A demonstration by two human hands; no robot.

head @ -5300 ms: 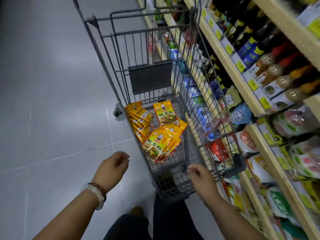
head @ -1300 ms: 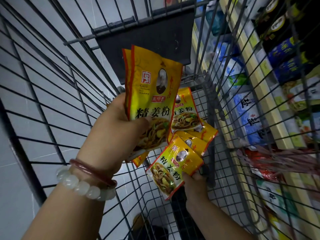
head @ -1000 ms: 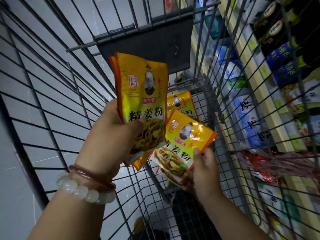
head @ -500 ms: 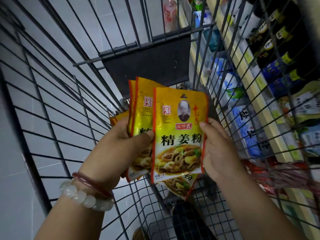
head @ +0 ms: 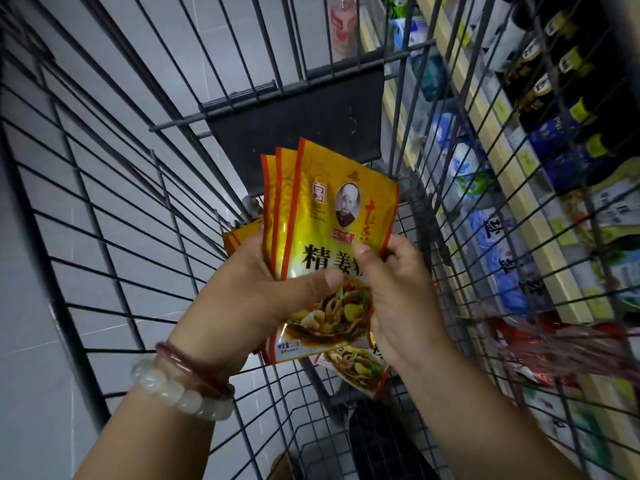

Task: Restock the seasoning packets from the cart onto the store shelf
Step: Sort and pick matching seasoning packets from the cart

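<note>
1. Left hand (head: 256,299): raised inside the cart (head: 104,209), palm turned toward the camera. Its fingers are curled behind a fanned stack of yellow seasoning packets (head: 332,216), and the thumb is pressed across the front one. Three packet edges show at the top left of the fan.
2. Left wrist: a pale bead bracelet (head: 180,393) with a thin red bangle (head: 194,367) just above it.
3. Right hand (head: 398,292): beside the left, at the right edge of the same stack. The thumb lies on the front packet's face and the fingers are curled round its right edge, pinching it.
4. Stack: held upright, print facing the camera, above the cart floor.
5. Cart contents: one more packet (head: 360,367) lies below the hands, partly hidden by the stack. Another yellow corner (head: 239,237) shows behind the left hand.
6. Cart end wall: a dark flap (head: 304,109) hangs beyond the packets.
7. Store shelf (head: 519,209): to the right, seen through the cart wires. Dark bottles (head: 561,81) stand on an upper level; blue and white bags (head: 498,265) sit lower.
8. Grey tiled floor (head: 41,306): to the left.
</note>
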